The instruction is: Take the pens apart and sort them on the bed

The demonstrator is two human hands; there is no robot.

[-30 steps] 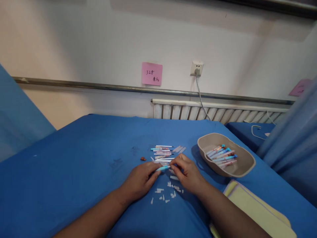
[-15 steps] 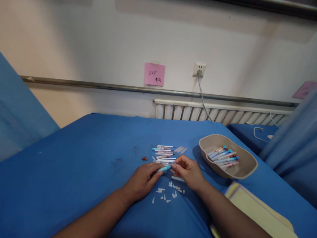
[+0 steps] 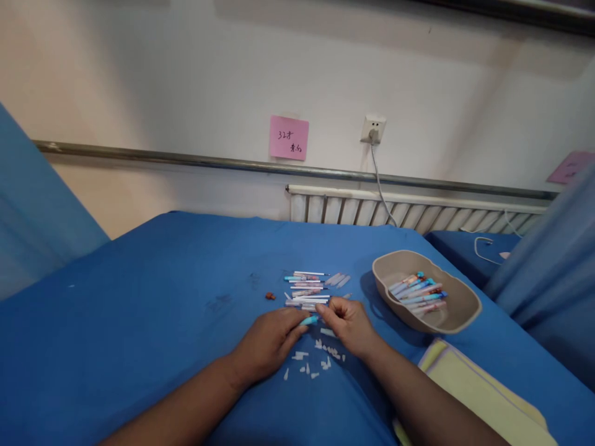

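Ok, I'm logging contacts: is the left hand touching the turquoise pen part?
Touching. The head view shows it: the left hand grips the turquoise pen part between thumb and fingers, its end sticking out past them.

Bare and Tapering

The left hand [image 3: 264, 344] and right hand [image 3: 352, 327] are uncovered, fingers [image 3: 294, 337] and wrists [image 3: 236, 370] included. The left forearm [image 3: 190, 399] and right forearm [image 3: 418, 384] are bare as far as they show, each narrowing toward the wrist.
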